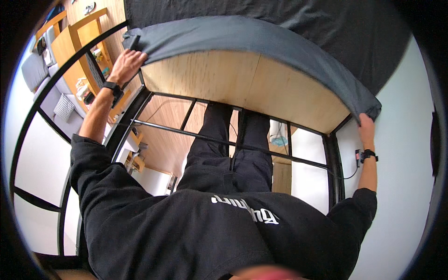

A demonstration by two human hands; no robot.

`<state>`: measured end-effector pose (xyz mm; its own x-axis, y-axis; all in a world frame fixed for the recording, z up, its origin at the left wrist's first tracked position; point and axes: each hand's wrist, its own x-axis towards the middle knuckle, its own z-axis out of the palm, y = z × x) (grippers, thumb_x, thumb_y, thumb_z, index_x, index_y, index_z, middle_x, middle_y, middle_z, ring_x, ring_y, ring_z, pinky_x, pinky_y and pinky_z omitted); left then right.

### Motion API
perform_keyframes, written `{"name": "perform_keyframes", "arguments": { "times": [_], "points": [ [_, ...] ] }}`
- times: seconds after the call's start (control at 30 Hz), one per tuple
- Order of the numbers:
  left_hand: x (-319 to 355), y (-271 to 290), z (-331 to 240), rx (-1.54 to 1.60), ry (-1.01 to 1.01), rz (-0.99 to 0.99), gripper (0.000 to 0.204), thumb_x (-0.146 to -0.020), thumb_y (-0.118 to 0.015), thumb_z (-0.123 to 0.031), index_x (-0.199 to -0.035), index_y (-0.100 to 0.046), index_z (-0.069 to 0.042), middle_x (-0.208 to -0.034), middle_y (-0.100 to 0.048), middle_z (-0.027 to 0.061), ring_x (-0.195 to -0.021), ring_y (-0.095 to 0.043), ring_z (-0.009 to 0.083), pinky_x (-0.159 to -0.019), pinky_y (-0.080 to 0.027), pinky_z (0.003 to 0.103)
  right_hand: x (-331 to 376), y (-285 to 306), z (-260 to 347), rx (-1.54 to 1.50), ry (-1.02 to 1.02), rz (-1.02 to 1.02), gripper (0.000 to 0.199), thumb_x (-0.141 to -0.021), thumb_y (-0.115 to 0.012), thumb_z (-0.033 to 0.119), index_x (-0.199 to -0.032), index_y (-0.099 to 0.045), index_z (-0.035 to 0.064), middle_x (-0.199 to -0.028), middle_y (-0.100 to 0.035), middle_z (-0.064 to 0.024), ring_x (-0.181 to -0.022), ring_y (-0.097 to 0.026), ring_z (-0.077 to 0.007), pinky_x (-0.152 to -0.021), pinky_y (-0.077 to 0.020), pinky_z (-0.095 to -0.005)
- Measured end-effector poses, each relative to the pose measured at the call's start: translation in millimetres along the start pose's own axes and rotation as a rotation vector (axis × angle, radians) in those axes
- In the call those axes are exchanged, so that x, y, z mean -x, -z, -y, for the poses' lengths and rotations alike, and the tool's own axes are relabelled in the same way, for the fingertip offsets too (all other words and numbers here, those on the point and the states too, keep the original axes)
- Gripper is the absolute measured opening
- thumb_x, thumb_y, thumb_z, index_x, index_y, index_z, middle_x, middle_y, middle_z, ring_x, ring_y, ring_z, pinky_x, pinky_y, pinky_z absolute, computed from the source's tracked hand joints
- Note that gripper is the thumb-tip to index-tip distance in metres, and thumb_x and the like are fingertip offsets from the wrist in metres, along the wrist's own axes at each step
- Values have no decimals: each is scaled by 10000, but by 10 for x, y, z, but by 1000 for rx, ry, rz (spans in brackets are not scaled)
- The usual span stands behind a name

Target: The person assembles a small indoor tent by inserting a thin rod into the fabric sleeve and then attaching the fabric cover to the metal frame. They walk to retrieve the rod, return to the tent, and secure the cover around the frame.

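Observation:
A dark grey sheet (252, 37) covers a raised bed whose pale wooden side board (242, 86) faces me. My left hand (127, 63) grips the sheet's near left corner, fingers curled over its edge. At the near right corner, next to the white wall, my right hand (366, 126) pinches the sheet. Both wrists wear black bands. My legs in dark trousers (224, 149) stand behind the black metal bed frame (233, 145).
Far below on the left are a wooden floor (163, 140), a wooden table (70, 46) and a grey sofa (35, 70). A black cable (350, 175) runs down the white wall (406, 154) on the right. Black frame rails (42, 107) cross the left side.

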<state>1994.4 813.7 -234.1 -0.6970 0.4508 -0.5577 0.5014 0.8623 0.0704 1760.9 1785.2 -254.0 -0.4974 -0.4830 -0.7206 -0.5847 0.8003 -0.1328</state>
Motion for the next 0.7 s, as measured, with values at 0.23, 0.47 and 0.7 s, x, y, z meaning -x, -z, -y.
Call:
{"name": "perform_keyframes", "arguments": {
  "times": [0.23,0.47,0.7],
  "points": [
    [553,-1031,-1106,-64,101,267,162,-987,-575,-155,-1147,-590,-135,-928,-627,33,-955,-667,201,-917,-460,373,559,-1190,885,-10,-51,6,287,-832,-667,-42,-1096,-600,49,-1081,-649,-146,-1048,-638,-390,-861,-519,-501],
    [623,-1891,-1465,286,361,320,165,-986,-560,-95,-1146,-586,-68,-945,-656,147,-905,-722,334,-749,-584,438,423,-1897,1076,47,-138,82,70,-955,-580,103,-931,-582,38,-969,-611,-173,-945,-634,-412,-776,-523,-540],
    [662,-2476,-1217,1097,1256,344,531,-801,-803,-338,-1158,-660,28,-1052,-752,227,-1016,-735,346,-925,-564,411,237,-2464,865,-691,-724,161,213,-950,-646,245,-871,-640,47,-733,-632,-25,-628,-585,-145,-536,-466,-350]
  ]
}}
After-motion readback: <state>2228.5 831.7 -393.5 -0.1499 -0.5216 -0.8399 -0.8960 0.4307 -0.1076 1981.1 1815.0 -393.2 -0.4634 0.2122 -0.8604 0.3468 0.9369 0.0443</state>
